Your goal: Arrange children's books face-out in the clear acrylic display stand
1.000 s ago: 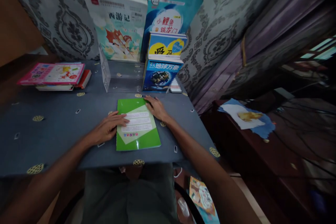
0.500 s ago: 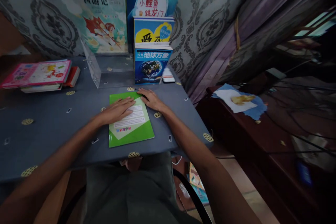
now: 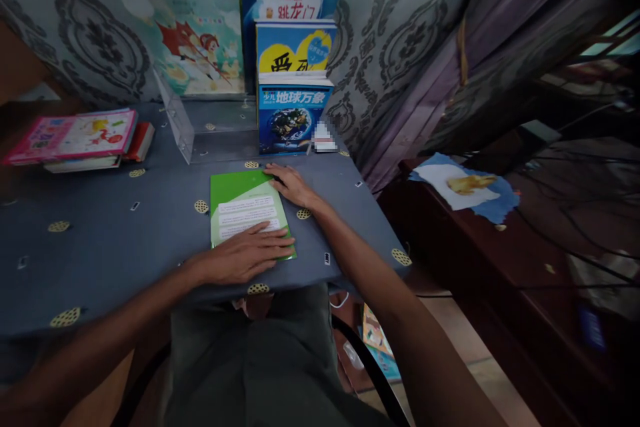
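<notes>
A green book (image 3: 240, 183) lies on the table in front of me, with white text panels on the cover that faces up. Across its near end rests my left hand (image 3: 250, 252), palm down, fingers stretched toward the right edge. That hand hides the lower part of the cover. At the far right corner of the book is my right hand (image 3: 289, 185), its fingers laid over the corner and the top edge. Neither hand is wrapped around anything.
A clear acrylic stand (image 3: 177, 120) is behind the book, beside upright blue books (image 3: 290, 123). Pink and red books (image 3: 75, 137) are stacked at the left. The patterned tablecloth (image 3: 110, 247) ends near my lap. A dark red cabinet (image 3: 450, 233) with cables stands right.
My left hand has slid from the upper middle of the book down to its near end. The right hand stays at the far right corner. The view has shifted slightly.
</notes>
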`<state>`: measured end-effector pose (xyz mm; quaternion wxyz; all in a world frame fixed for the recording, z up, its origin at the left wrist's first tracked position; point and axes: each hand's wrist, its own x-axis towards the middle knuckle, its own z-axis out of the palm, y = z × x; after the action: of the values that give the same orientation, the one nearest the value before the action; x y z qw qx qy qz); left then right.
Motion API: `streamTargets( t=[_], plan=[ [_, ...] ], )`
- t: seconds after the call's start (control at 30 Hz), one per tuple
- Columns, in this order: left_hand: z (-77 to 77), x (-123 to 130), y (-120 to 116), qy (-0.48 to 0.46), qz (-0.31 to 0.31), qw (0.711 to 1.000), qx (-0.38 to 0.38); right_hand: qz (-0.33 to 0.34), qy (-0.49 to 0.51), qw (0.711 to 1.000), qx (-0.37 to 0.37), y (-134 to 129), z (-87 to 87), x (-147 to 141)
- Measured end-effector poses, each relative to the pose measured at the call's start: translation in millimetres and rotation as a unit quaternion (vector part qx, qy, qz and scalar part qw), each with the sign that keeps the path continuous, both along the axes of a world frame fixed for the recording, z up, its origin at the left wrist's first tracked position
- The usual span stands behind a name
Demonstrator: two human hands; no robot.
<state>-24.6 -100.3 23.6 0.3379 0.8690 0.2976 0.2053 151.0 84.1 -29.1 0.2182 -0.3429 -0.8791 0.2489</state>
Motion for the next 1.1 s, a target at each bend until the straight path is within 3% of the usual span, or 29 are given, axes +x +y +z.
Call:
streamTargets(
  t=[0.13,0.27,0.33,0.4,0.53,0.63,0.93,1.1],
  plan=[
    [-13.5,-30,12,-0.012,0.108,0.994,-0.028,-0.021,-0.013,1.0,0.012,-5,0.7,-2],
    [-30.7,-80,32,0.023,0.275,0.96,0.045,-0.041,-0.039,0.998,0.023,-14,10.3,-3],
    [-34.6,-99,40,0.065,0.324,0.941,0.07,-0.046,-0.063,0.996,0.04,-25,18.5,-10],
    [-35.1,-110,45,0.123,0.326,0.933,0.084,-0.025,-0.086,0.994,0.063,-44,26.1,-26],
    [-34.2,-115,46,0.206,0.305,0.922,0.116,0.097,-0.095,0.986,0.093,-99,31.8,-73],
    [-36.0,-116,45,0.223,0.292,0.921,0.13,0.102,-0.104,0.984,0.097,-137,30.0,-92],
    [-34.2,-111,45,0.231,0.307,0.911,0.152,0.252,-0.12,0.949,0.145,-186,24.9,-48],
    [-31.7,-117,45,0.246,0.28,0.911,0.176,0.248,-0.103,0.959,0.093,-187,30.3,-27]
  ],
)
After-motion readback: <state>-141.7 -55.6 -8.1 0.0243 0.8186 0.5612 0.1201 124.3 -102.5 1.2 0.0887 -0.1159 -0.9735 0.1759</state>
